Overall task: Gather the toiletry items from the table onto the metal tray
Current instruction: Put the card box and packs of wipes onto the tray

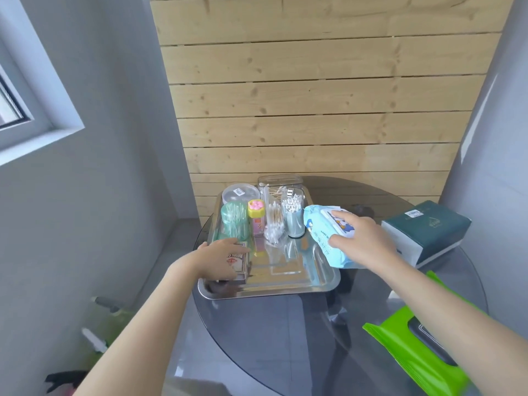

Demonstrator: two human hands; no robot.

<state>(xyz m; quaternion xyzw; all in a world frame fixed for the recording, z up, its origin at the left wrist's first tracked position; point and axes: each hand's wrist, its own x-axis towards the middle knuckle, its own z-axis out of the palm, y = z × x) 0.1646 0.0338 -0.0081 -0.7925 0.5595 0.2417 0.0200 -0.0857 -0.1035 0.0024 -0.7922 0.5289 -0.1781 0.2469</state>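
A metal tray [288, 287] lies on a round glass table. At its back stand a clear round tub [239, 191], a clear box [280, 181], a green swab jar [233, 221], a yellow-capped pink bottle [256, 217], a bag of cotton swabs [275, 224] and a blue swab cup [294, 214]. My left hand [218, 257] grips a small printed box [239, 262] at the tray's front left corner. My right hand [358, 240] holds a light blue wet-wipe pack [323, 232] over the tray's right edge.
On the glass table [271, 338] a dark green and white tissue pack [425, 230] lies at the right. A bright green wipe pack [420, 350] lies near the front right edge. Wooden slats rise behind the table; grey walls stand on both sides.
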